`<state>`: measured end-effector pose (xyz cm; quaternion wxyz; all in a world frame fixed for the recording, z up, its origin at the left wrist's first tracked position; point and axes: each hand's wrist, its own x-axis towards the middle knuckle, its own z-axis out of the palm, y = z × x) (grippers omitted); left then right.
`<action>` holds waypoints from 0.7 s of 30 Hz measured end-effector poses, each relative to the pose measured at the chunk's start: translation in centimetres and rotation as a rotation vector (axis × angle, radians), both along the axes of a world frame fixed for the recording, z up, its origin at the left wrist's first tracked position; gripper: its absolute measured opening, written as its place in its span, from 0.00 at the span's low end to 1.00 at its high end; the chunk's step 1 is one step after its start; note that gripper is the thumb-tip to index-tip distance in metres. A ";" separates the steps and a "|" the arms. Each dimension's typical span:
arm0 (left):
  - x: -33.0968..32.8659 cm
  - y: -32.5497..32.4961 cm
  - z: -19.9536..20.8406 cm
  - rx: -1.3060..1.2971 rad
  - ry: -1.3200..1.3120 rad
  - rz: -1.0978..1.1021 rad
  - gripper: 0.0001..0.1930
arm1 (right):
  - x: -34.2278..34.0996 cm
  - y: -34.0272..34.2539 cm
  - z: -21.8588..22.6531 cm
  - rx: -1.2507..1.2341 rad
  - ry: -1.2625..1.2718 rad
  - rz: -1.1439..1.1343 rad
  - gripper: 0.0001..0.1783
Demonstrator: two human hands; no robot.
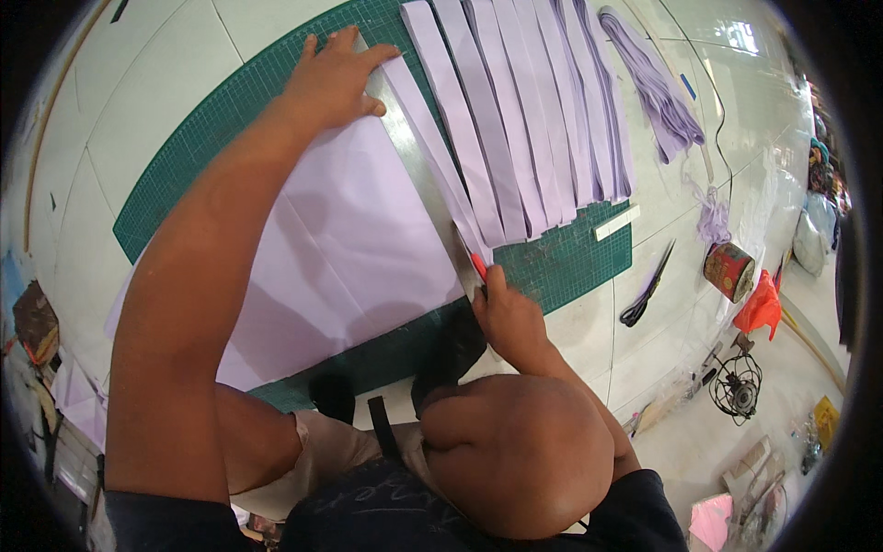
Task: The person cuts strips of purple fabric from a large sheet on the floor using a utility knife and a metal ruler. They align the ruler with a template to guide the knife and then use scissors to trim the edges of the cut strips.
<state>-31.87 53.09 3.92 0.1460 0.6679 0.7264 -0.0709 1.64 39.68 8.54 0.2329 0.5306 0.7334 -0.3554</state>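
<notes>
My left hand lies with fingers spread on the far end of a wide metal ruler, pressing it onto lilac fabric. In my right hand is a red cutter knife, gripped beside the ruler's near end. Its blade tip is too small to make out. A narrow strip of the fabric shows along the ruler's right side. To the right of it, several cut lilac strips lie side by side on the green cutting mat.
A white block sits on the mat's right edge. On the tiled floor are a lilac bundle, black-handled scissors, a red tin, a red plastic bag and a small wire-cage fan. My bent knee is close below my right hand.
</notes>
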 end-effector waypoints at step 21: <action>-0.6 -0.4 0.3 -0.025 -0.090 0.017 0.49 | 3.1 -0.8 1.9 0.029 0.071 -0.121 0.18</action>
